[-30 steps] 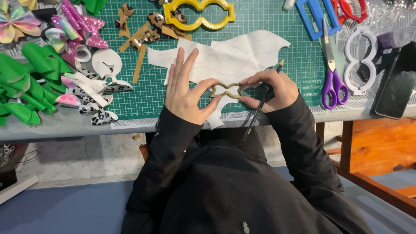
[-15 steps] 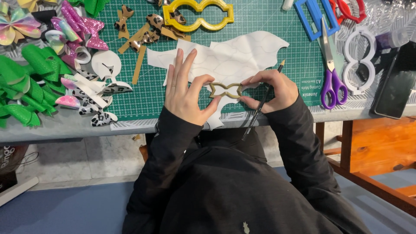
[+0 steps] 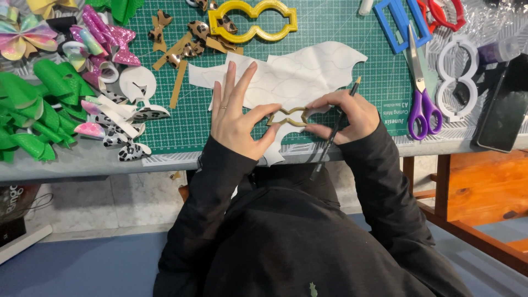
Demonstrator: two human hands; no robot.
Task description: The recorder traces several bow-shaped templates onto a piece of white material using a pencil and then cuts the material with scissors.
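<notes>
A small olive-gold bow-shaped template [image 3: 288, 116] lies on a white sheet of material [image 3: 300, 77] spread over the green cutting mat [image 3: 352, 33]. My left hand [image 3: 237, 113] pinches the template's left end with thumb and forefinger, the other fingers spread upward. My right hand [image 3: 344, 115] pinches the template's right end and also holds a dark pencil [image 3: 335, 129] slanting down past the table edge. Faint traced outlines show on the white sheet.
A large yellow template [image 3: 258, 21] lies at the back, with leopard-print scraps [image 3: 190, 41] beside it. Purple-handled scissors [image 3: 422, 88], a blue frame [image 3: 401, 22], a white template [image 3: 456, 77] and a black phone [image 3: 503, 107] sit right. Green and glitter bows [image 3: 38, 104] crowd the left.
Both hands have shifted the small template slightly on the white sheet; my left fingers are spread a little wider. The pencil stays in my right hand.
</notes>
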